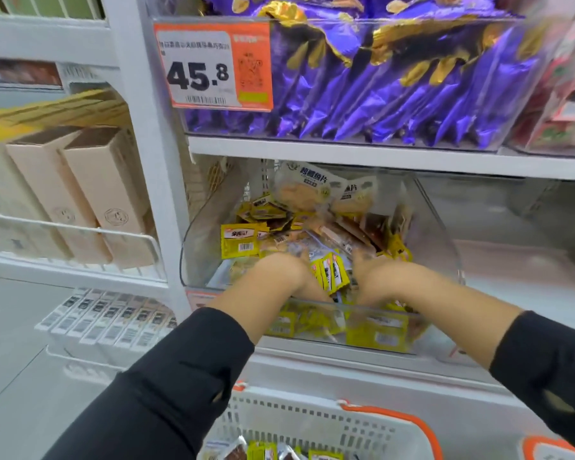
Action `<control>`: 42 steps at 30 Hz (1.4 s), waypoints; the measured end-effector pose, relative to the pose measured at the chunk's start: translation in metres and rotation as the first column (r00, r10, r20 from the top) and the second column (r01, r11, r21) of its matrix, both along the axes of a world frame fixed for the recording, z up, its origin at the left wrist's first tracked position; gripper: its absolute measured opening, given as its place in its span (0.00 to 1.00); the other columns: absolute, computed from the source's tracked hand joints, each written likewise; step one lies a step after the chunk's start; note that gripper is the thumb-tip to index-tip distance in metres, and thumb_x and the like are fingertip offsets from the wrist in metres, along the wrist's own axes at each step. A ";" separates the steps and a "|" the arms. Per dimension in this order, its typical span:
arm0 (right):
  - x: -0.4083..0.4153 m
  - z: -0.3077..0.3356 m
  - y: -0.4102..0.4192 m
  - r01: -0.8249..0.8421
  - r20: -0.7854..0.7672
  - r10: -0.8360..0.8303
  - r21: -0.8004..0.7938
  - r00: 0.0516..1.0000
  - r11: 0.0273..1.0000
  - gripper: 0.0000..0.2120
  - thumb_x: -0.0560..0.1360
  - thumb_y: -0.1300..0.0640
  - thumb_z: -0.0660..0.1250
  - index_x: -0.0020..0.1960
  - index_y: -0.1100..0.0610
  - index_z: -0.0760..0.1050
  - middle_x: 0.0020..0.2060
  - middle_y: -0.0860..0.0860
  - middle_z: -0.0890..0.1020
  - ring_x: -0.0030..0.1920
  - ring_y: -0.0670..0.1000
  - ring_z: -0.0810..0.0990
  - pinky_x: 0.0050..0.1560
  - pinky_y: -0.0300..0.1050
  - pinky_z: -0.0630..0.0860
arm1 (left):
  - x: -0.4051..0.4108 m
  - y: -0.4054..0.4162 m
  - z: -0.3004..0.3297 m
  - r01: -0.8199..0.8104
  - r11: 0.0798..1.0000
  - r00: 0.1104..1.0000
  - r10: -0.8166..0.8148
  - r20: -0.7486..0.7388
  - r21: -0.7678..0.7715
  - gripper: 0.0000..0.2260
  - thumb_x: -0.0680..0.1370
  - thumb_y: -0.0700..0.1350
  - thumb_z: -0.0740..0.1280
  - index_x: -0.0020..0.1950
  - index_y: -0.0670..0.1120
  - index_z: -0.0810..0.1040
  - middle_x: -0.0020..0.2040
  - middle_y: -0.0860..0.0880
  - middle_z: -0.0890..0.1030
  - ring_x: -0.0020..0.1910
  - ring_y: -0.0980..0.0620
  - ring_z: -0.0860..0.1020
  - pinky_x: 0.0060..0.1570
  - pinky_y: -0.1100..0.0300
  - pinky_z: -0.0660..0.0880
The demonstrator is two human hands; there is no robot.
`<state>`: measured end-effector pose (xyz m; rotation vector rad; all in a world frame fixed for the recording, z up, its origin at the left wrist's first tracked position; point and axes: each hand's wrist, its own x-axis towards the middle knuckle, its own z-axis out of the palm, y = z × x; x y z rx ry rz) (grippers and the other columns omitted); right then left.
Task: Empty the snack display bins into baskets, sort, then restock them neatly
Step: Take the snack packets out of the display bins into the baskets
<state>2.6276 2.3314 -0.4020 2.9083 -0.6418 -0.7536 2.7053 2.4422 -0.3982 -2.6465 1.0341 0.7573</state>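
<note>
Both hands [326, 273] plunge into the snack bin [445, 247]; fingers buried, grip unclear.

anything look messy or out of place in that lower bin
Yes: the lower clear bin holds a jumbled heap of yellow packets mixed with pale fish-slice bags, lying at all angles.

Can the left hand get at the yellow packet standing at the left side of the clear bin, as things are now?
Probably yes. The left hand is already inside the clear bin, and the yellow packet stands just beyond it, uncovered.
</note>
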 end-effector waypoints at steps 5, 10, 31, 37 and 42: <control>-0.007 0.002 -0.006 -0.042 0.137 0.046 -0.032 0.990 0.999 0.33 0.74 0.57 0.64 0.75 0.59 0.54 0.60 0.58 0.77 0.59 0.59 0.77 0.45 0.44 0.70 | 0.001 0.011 0.003 0.027 0.993 1.000 -0.026 0.009 -0.112 0.37 0.78 0.60 0.61 0.80 0.51 0.45 0.79 0.45 0.57 0.73 0.42 0.63 0.66 0.51 0.67; -0.011 0.002 -0.006 -0.012 0.164 0.004 0.051 0.986 0.999 0.43 0.73 0.47 0.67 0.78 0.53 0.45 0.54 0.56 0.78 0.55 0.59 0.76 0.52 0.48 0.75 | 0.007 0.023 -0.001 -0.009 0.967 0.999 0.017 0.029 -0.254 0.25 0.83 0.56 0.54 0.77 0.46 0.57 0.71 0.41 0.68 0.66 0.41 0.69 0.59 0.53 0.68; -0.003 -0.003 -0.019 -0.090 0.370 0.068 0.042 0.926 0.995 0.28 0.82 0.57 0.55 0.76 0.36 0.52 0.64 0.56 0.76 0.51 0.58 0.77 0.45 0.48 0.74 | 0.000 0.021 -0.004 0.090 0.937 0.964 0.003 0.265 -0.339 0.24 0.82 0.53 0.60 0.76 0.46 0.62 0.59 0.43 0.78 0.57 0.42 0.76 0.45 0.54 0.70; -0.020 0.017 -0.021 -0.091 0.535 0.011 0.123 0.845 0.988 0.18 0.83 0.54 0.53 0.70 0.42 0.67 0.56 0.55 0.81 0.51 0.58 0.78 0.48 0.50 0.76 | -0.009 0.037 0.008 0.067 0.871 0.981 0.031 0.191 -0.486 0.23 0.82 0.51 0.61 0.75 0.47 0.62 0.63 0.42 0.77 0.59 0.40 0.75 0.48 0.54 0.71; -0.047 0.046 -0.013 -0.079 0.662 -0.068 0.189 0.746 0.979 0.17 0.82 0.54 0.57 0.70 0.47 0.70 0.61 0.56 0.80 0.60 0.61 0.77 0.56 0.51 0.72 | -0.035 0.058 0.032 -0.002 0.701 0.984 0.127 0.123 -0.713 0.17 0.81 0.47 0.64 0.68 0.48 0.68 0.44 0.44 0.79 0.45 0.42 0.77 0.42 0.53 0.73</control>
